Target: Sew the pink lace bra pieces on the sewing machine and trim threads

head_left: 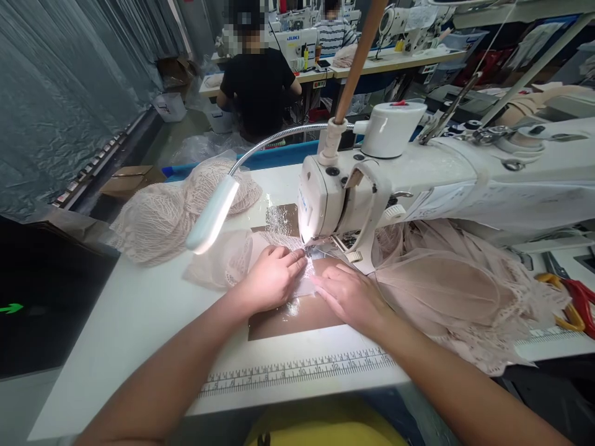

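Pale pink lace fabric [307, 271] lies under the needle area of a white sewing machine [320, 195]. My left hand [276, 275] is closed on the lace from the left, its bent fingers pressing close beside the presser foot. On the near right side, my right hand [348, 296] pinches the edge of the same lace between thumb and fingers; the fingertips are partly hidden. Sheer fabric [214, 260] trails out to the left of my left hand. Beneath both hands is a shiny brown plate [297, 319] on the white table [153, 322].
A lit lamp [214, 214] on a bendy neck hangs left of the needle. Lace cups [158, 220] lie at the back left. More pink fabric [441, 288] is heaped at right, beside scissors [576, 297]. A printed ruler [297, 371] runs along the front. A person [258, 87] sits beyond.
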Tool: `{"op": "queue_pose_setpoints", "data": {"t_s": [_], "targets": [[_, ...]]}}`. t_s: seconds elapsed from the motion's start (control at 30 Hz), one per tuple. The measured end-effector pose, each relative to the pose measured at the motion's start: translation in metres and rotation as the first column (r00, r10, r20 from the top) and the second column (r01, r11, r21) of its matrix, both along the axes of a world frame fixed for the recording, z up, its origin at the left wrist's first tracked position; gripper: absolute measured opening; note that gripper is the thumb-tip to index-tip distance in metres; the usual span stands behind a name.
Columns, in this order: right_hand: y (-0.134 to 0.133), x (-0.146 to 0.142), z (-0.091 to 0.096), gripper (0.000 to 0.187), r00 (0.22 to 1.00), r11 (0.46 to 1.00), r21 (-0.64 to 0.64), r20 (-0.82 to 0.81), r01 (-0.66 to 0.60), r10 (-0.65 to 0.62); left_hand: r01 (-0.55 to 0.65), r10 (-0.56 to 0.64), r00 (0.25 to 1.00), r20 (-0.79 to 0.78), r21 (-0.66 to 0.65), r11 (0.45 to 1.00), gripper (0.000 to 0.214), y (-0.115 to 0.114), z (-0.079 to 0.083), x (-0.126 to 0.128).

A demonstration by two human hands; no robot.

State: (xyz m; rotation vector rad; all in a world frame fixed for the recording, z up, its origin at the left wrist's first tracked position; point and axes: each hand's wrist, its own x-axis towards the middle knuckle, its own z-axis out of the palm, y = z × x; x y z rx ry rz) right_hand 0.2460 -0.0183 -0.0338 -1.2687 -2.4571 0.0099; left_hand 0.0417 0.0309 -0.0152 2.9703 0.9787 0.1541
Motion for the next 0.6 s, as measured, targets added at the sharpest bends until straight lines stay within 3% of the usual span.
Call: {"op": "queue_pose_setpoints", "data": {"t_s": [0.2,0.4,0.6], "targets": [[0.0004,-0.0022,0.0041,0.019,0.996,0.999,-0.025,0.088,0.023,-0.021,-0.048,0.047,0.998,0.031,0.038,0.998,0.04,0.002,-0.0037,-0.0016],[0.0002,-0.0007,0.0027,0.023,0.999,1.0,-0.024,0.046,0.0,0.001,-0.069,0.067,0.996,0.053,0.027,0.997,0.035,0.001,-0.0047,-0.0021],[0.0037,-0.004,0.0031,0.025,0.998,0.993,-0.105,0.053,0.052,-0.046,-0.106,0.105,0.993,0.055,0.024,0.994,0.038,0.0043,-0.0079,-0.0028]]}}
